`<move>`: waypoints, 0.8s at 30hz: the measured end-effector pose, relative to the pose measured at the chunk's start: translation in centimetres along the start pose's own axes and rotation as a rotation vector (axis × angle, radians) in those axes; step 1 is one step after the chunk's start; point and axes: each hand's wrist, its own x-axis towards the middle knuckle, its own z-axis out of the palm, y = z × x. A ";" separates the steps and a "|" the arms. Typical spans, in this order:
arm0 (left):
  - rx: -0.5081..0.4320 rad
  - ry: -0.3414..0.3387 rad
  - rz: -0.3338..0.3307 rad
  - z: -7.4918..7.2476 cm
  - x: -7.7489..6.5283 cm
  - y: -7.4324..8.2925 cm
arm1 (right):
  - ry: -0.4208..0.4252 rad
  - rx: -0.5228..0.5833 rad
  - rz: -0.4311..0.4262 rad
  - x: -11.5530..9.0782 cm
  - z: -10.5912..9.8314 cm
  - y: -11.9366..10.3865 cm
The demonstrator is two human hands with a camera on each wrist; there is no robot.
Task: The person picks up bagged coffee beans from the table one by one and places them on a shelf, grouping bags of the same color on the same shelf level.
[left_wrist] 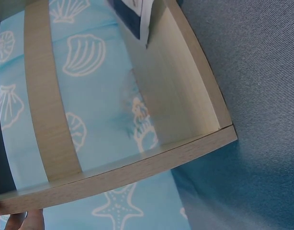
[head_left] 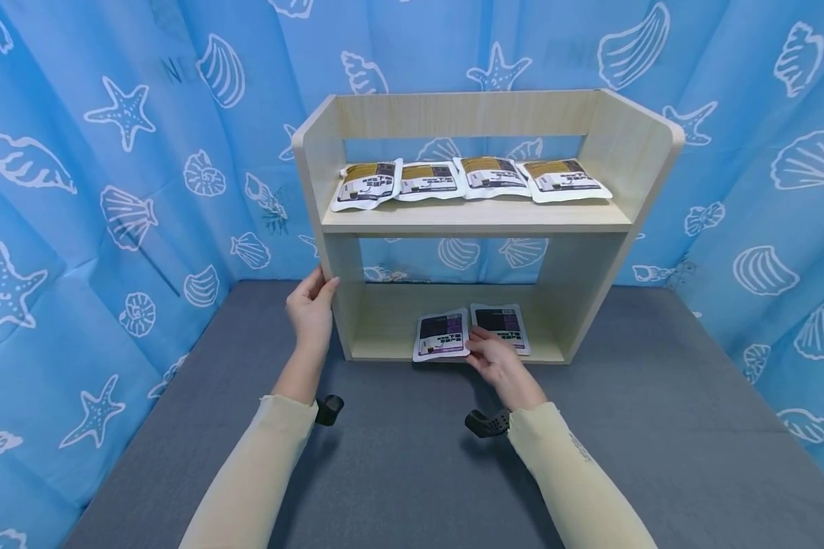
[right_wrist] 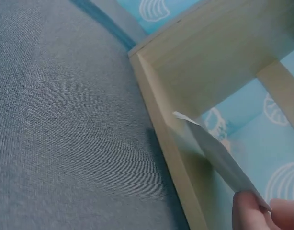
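Observation:
A two-tier light wooden shelf (head_left: 477,221) stands on a dark grey cloth surface. Against its left side panel (left_wrist: 113,178) is my left hand (head_left: 310,309), the thumb at the front edge and the fingers along the outside, gripping the panel. On the lower tier a left pouch (head_left: 442,335) and a right pouch (head_left: 503,320), both white with dark and purple print, lie side by side. My right hand (head_left: 501,370) pinches the right pouch (right_wrist: 219,155) at its lower left corner, close to the left pouch's edge. From below, that pouch shows a plain silvery side.
Several white pouches with golden-brown print (head_left: 429,179) lie in a row on the upper tier. Behind and beside the shelf hangs a blue curtain (head_left: 275,137) with white shells and starfish. The grey cloth (head_left: 398,465) extends in front of the shelf.

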 end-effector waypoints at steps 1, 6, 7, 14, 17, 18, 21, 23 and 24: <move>0.000 0.000 0.001 0.0 0.0 0.0 | -0.001 -0.008 -0.004 0.1 0.1 0.1; 0.004 0.004 0.002 0.0 -0.2 0.2 | 0.014 -0.040 -0.029 0.5 0.6 0.2; 0.004 0.004 0.000 0.0 -0.2 0.2 | 0.022 -0.050 -0.037 0.5 0.7 0.2; 0.004 0.003 -0.001 0.0 -0.4 0.2 | -0.009 -0.182 -0.128 5.1 -1.0 1.7; 0.012 0.010 0.002 -0.1 -0.3 0.2 | 0.007 -0.216 -0.158 8.6 -2.1 2.6; 0.015 0.012 0.003 -0.2 -0.3 0.2 | 0.028 -0.238 -0.169 9.9 -2.4 3.0; 0.027 0.019 0.003 -0.4 -0.2 0.2 | 0.063 -0.322 -0.164 16.5 -4.5 4.8; 0.045 0.018 0.006 -0.5 -0.1 0.2 | 0.058 -0.360 -0.162 19.6 -5.5 5.7; 0.059 0.011 0.004 -0.6 0.0 0.2 | 0.050 -0.371 -0.184 20.2 -5.9 5.9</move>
